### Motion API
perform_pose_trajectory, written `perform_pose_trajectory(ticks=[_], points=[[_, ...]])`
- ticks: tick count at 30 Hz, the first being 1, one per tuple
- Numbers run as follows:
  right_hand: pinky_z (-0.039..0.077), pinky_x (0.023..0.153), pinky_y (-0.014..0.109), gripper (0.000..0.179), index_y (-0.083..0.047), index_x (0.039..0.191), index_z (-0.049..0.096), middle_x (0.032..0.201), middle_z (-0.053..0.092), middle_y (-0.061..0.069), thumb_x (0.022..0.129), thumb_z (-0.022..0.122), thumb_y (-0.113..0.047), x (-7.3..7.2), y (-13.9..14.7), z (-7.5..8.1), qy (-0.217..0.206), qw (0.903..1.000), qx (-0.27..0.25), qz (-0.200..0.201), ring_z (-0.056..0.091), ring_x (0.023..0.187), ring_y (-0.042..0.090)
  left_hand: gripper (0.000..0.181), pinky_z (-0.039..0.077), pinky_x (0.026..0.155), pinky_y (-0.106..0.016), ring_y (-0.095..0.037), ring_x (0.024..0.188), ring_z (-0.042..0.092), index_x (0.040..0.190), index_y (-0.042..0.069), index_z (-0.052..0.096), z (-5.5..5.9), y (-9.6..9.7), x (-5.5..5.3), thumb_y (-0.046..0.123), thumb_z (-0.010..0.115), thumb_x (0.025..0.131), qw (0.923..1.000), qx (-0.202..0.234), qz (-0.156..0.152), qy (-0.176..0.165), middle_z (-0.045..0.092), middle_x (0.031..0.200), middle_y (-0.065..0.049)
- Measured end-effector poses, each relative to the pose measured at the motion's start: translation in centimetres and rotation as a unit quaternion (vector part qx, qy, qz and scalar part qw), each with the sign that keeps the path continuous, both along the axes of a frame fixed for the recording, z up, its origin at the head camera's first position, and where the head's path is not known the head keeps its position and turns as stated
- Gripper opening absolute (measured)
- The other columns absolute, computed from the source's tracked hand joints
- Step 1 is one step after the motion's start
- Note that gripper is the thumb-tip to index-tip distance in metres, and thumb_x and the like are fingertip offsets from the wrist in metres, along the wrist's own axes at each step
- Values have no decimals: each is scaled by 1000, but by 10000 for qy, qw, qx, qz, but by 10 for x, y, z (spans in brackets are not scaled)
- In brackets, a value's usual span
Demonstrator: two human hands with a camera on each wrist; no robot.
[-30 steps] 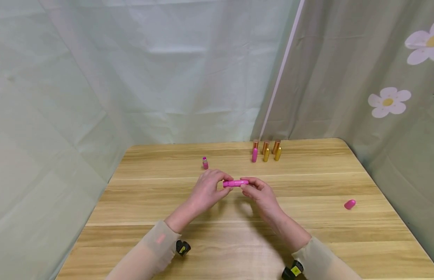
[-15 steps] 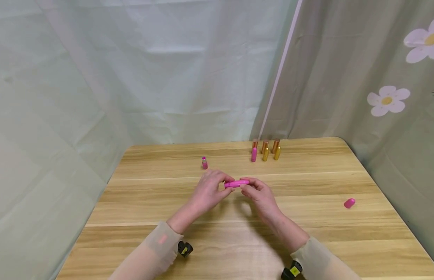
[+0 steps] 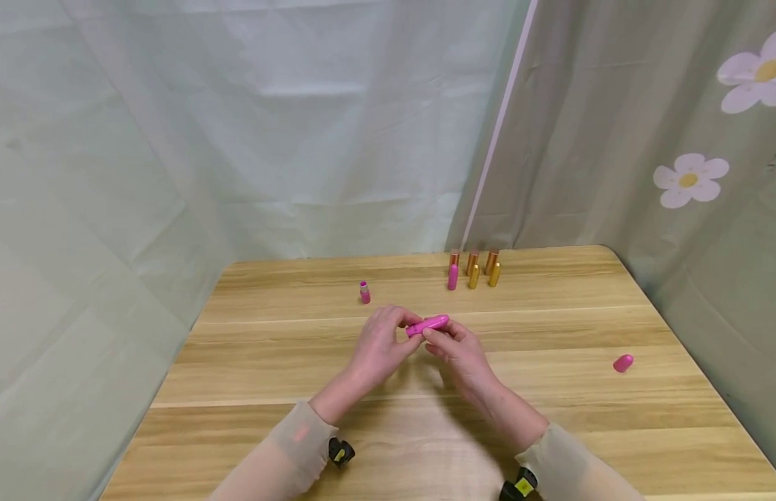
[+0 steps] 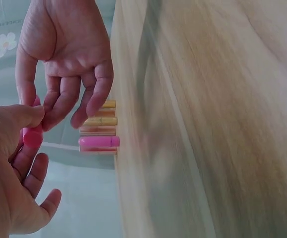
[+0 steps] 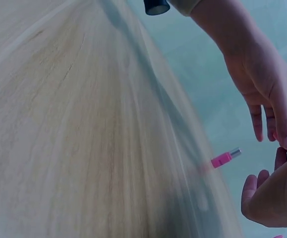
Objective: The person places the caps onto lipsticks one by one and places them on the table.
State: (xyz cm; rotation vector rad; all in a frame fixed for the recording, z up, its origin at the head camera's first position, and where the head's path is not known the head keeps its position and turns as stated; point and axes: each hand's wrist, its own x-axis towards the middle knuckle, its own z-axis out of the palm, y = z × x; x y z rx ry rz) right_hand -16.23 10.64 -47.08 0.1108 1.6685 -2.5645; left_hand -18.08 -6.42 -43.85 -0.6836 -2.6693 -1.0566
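Note:
Both hands hold one bright pink lipstick (image 3: 428,325) above the middle of the table. The left hand (image 3: 383,341) pinches its left end between thumb and fingers. The right hand (image 3: 464,358) pinches the longer, rounded right end. In the head view the tube slants, its right end farther from me. The left wrist view shows an end of the lipstick (image 4: 32,136) by the left thumb; in the right wrist view the fingers mostly hide it. An uncapped pink lipstick base (image 3: 365,293) with a silver collar stands behind the left hand. A pink lipstick cap (image 3: 623,363) is at the right.
At the back stand a pink lipstick (image 3: 453,277), two gold tubes (image 3: 473,277) and a row of copper-coloured tubes (image 3: 491,262). The wooden table (image 3: 250,362) reaches a pale curtain (image 3: 337,139) behind, with a flower-printed curtain (image 3: 613,139) at the right.
The lipstick has turned from nearly level to slanted, its right end swinging away from me. The left hand has shifted slightly right, closer to the right hand.

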Motion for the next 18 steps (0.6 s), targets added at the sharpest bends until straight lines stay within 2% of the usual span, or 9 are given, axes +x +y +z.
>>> perform_pose_trajectory(ticks=[2, 6, 10, 12, 15, 18], points=[[51, 97, 39, 25, 4, 116, 66, 107, 70, 6, 95, 72, -7, -1, 0, 0, 12, 10000, 54, 33, 65, 102, 19, 26, 47, 90, -39, -18, 101, 57, 111, 15, 71, -1, 1, 1, 24, 81, 90, 9999, 70, 10, -112, 67, 104, 5], [50, 95, 35, 21, 0, 114, 66, 106, 69, 3, 95, 72, -9, -6, 10, 0, 93, 9992, 393, -1, 62, 102, 18, 41, 49, 92, -39, -20, 108, 57, 126, 13, 65, -4, 0, 3, 29, 80, 90, 9990, 104, -52, -422, 65, 117, 1], [49, 97, 37, 24, 2, 115, 66, 106, 70, 7, 96, 72, -11, -18, 36, -2, 383, 9901, 1346, -105, 62, 101, 16, 55, 47, 102, -43, -24, 121, 57, 139, 11, 58, -9, -5, 4, 36, 76, 93, 9975, -528, -363, -296, 63, 131, -5], [50, 96, 36, 24, 4, 114, 67, 109, 72, 10, 96, 72, -12, -25, 52, -3, 589, 9773, 2025, -192, 63, 101, 17, 59, 44, 107, -46, -27, 126, 55, 143, 10, 55, -11, -8, 5, 40, 73, 95, 9929, -1049, -566, -28, 61, 136, -7], [51, 92, 35, 18, 2, 108, 69, 109, 73, 13, 97, 70, -11, -36, 77, -3, 947, 9480, 3024, -287, 64, 103, 21, 65, 39, 113, -48, -28, 132, 51, 149, 12, 51, -14, -11, 8, 45, 70, 96, 9805, -1755, -805, 364, 58, 142, -7], [48, 91, 37, 11, -5, 103, 71, 104, 74, 9, 98, 69, -15, -47, 102, -4, 1157, 9029, 4118, -423, 64, 104, 21, 70, 35, 116, -48, -26, 135, 48, 153, 14, 46, -16, -10, 11, 49, 68, 96, 9663, -2260, -1010, 704, 54, 146, -5]])
